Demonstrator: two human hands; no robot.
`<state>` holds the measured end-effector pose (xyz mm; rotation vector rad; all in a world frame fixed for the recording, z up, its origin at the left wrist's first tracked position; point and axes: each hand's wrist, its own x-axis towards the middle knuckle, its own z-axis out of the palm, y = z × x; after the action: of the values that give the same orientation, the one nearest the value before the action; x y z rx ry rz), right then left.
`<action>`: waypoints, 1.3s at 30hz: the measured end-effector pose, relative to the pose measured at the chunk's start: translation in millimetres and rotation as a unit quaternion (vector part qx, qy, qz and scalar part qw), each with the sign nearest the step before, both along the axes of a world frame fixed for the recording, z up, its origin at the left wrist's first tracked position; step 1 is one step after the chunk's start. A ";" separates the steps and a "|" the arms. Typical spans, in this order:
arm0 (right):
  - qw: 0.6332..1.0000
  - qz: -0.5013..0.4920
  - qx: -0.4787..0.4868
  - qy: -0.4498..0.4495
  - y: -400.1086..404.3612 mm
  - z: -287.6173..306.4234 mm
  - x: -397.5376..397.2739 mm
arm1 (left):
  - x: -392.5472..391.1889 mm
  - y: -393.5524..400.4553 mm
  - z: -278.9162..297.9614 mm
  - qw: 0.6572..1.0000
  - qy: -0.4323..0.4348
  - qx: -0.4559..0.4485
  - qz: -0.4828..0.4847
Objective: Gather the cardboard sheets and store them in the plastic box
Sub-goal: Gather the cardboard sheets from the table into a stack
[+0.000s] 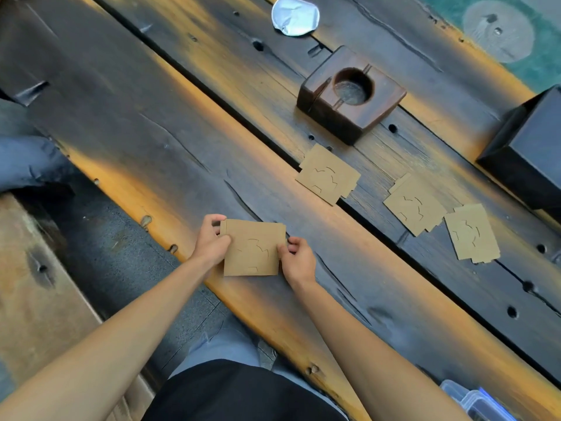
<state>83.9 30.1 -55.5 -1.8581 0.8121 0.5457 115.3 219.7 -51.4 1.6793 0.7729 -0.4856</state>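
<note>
A brown cardboard sheet (252, 247) with cut lines is held just above the near edge of the dark wooden table (158, 141). My left hand (210, 240) pinches its left side and my right hand (297, 259) pinches its right side. Three small stacks of the same cardboard lie flat further right: one stack (327, 174) near the wooden block, a second stack (413, 205) beside it, and a third stack (472, 233) at the far right. The clear plastic box (475, 401) with a blue clip shows partly at the bottom right corner.
A dark wooden block with a round hollow (349, 92) stands behind the stacks. A black box (529, 150) sits at the right edge. A crumpled foil lid (295, 16) lies at the top. Grey cloth (24, 153) lies at the left.
</note>
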 end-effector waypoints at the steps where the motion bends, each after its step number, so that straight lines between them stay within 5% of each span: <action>1: 1.000 -0.007 0.015 0.002 -5.5 1.0 0.1 | 3.5 -2.7 1.5 1.000 0.002 -0.015 -0.008; 12: 0.984 -0.140 0.105 -0.009 -60.8 12.1 3.4 | 33.1 -39.1 15.8 0.989 -0.017 -0.126 -0.076; 17: 0.987 -0.108 0.108 -0.044 -70.1 19.6 8.4 | 40.7 -58.7 22.1 0.985 -0.045 -0.148 -0.078; 24: 0.986 -0.125 0.062 -0.088 -75.1 25.0 19.3 | 54.9 -86.9 27.1 0.982 -0.122 -0.036 -0.139; 39: 0.981 -0.182 -0.010 -0.064 -106.6 19.2 70.0 | 125.6 -120.8 14.7 0.972 -0.112 0.073 -0.195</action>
<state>154.0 -76.5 -36.3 -1.6889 1.0439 0.1858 240.9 98.8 -36.7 1.9953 0.3189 -0.5062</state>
